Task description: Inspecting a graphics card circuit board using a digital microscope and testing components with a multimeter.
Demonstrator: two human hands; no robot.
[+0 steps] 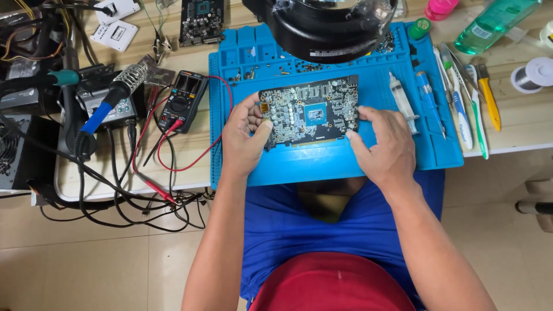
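A dark circuit board (309, 109) with a square chip in a blue frame at its middle lies on a blue work mat (322, 164). My left hand (243, 137) grips the board's left edge, thumb on top near a small gold part. My right hand (383, 143) holds the board's right edge with fingertips on its corner. Both hands keep the board just above or on the mat; I cannot tell which.
A black round magnifier lamp (325, 26) hangs over the mat's far side. A multimeter (183, 101) with red leads and a soldering iron (112, 98) sit left. Syringe (401, 102), screwdrivers (429, 101) and tweezers lie right; a green bottle (495, 23) and solder spool (533, 74) stand beyond.
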